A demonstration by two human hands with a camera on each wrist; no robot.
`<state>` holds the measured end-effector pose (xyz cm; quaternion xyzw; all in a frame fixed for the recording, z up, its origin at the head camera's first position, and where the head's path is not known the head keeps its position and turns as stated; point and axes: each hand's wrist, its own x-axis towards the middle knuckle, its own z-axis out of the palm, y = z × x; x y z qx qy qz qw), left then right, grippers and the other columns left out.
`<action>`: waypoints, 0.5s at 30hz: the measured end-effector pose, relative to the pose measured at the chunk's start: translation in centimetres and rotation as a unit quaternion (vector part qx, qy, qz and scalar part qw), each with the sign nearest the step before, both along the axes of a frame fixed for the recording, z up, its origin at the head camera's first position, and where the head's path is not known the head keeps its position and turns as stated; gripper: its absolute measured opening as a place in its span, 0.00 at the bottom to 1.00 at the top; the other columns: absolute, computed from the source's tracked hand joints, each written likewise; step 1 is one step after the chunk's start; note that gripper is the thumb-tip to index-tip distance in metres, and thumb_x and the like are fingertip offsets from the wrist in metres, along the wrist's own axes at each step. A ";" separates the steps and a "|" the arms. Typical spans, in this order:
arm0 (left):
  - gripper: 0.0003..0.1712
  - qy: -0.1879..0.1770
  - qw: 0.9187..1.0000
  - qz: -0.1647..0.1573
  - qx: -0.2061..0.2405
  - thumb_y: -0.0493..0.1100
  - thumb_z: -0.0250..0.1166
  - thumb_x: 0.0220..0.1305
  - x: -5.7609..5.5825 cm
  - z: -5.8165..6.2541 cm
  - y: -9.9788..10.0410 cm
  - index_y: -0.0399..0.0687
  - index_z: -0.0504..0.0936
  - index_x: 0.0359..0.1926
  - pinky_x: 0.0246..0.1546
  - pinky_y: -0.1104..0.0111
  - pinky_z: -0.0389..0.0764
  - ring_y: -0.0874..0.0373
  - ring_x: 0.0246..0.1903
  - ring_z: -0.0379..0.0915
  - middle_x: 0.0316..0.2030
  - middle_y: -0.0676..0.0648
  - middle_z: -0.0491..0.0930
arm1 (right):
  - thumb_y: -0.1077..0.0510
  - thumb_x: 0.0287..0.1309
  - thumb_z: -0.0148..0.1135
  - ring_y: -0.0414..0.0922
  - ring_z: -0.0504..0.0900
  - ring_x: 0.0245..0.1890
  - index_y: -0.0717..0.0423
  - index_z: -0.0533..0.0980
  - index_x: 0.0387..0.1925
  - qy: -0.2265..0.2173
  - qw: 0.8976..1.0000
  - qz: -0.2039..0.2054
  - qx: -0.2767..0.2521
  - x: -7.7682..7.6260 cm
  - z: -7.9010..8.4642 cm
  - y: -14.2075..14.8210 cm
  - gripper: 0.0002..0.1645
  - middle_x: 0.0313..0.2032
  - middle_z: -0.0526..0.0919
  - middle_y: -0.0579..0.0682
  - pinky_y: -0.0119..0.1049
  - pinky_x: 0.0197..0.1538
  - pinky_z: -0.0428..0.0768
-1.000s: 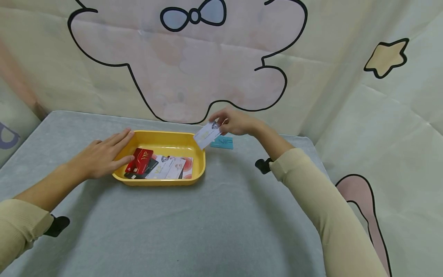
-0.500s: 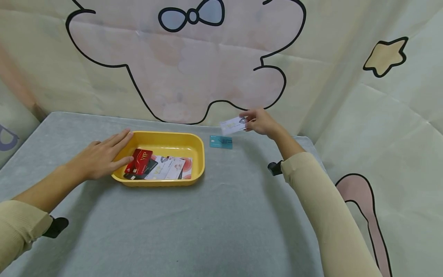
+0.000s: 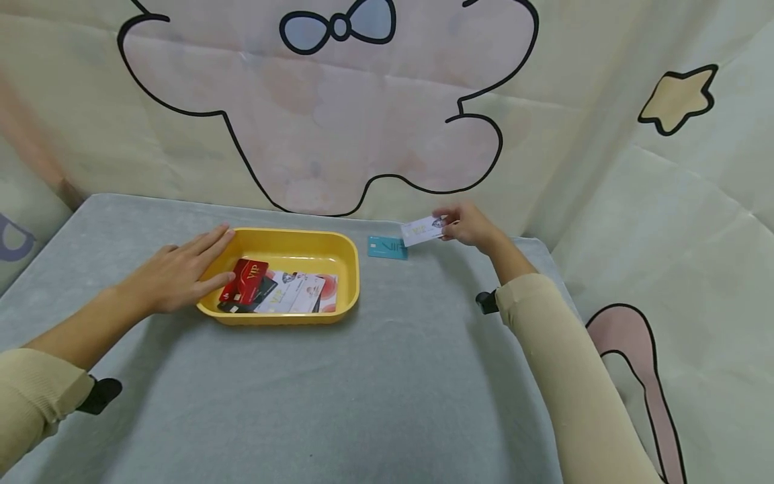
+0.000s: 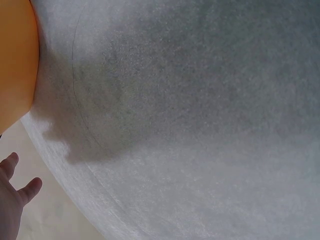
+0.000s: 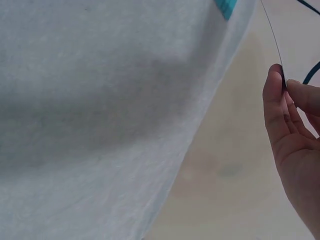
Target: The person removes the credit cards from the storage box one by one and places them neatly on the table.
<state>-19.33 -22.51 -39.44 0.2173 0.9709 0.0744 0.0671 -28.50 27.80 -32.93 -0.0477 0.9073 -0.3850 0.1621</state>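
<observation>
White card [image 3: 421, 232] pinched in right fingers [image 5: 273, 102], shifted rightward beside teal card [image 3: 387, 248], left fingers [image 3: 216, 251] straight as before

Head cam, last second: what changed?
The right hand carried the white card rightward, from the right end of the yellow tray to the right side of the teal card, dipping slightly in the last half second. Nothing was grasped or released. Unchanged: left hand at the tray's left end, tray, cards inside, teal card.
</observation>
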 end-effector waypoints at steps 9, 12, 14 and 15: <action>0.53 0.001 1.000 0.000 0.003 0.66 0.53 0.69 -0.1 -0.1 -0.2 0.46 0.38 0.79 0.59 0.27 0.56 0.31 0.72 0.46 0.78 0.37 0.41 | 0.73 0.66 0.52 0.57 0.74 0.50 0.68 0.70 0.65 -0.010 1.000 0.006 0.020 0.1 -1.4 0.6 0.26 0.55 0.72 0.67 0.49 0.57 0.79; 0.53 0.002 1.000 0.001 0.003 0.67 0.53 0.68 -0.1 -0.2 -0.2 0.47 0.38 0.79 0.59 0.27 0.56 0.32 0.73 0.46 0.78 0.38 0.41 | 0.73 0.66 0.51 0.58 0.74 0.51 0.68 0.70 0.65 -0.013 1.000 0.006 0.022 0.2 -1.7 0.8 0.26 0.55 0.72 0.67 0.52 0.58 0.78; 0.53 0.004 1.000 0.000 0.004 0.66 0.53 0.69 -0.1 -0.1 -0.2 0.47 0.38 0.79 0.59 0.28 0.56 0.32 0.73 0.46 0.78 0.37 0.41 | 0.74 0.66 0.51 0.58 0.74 0.51 0.69 0.70 0.65 -0.014 1.000 0.007 0.024 0.2 -1.8 1.0 0.26 0.55 0.72 0.68 0.52 0.58 0.78; 0.53 0.005 1.000 0.000 0.005 0.66 0.53 0.69 -0.1 -0.2 -0.2 0.47 0.38 0.79 0.59 0.28 0.57 0.32 0.73 0.46 0.78 0.37 0.41 | 0.74 0.65 0.51 0.58 0.74 0.50 0.69 0.70 0.64 -0.013 1.000 0.006 0.024 0.1 -1.9 1.0 0.26 0.54 0.72 0.68 0.52 0.58 0.78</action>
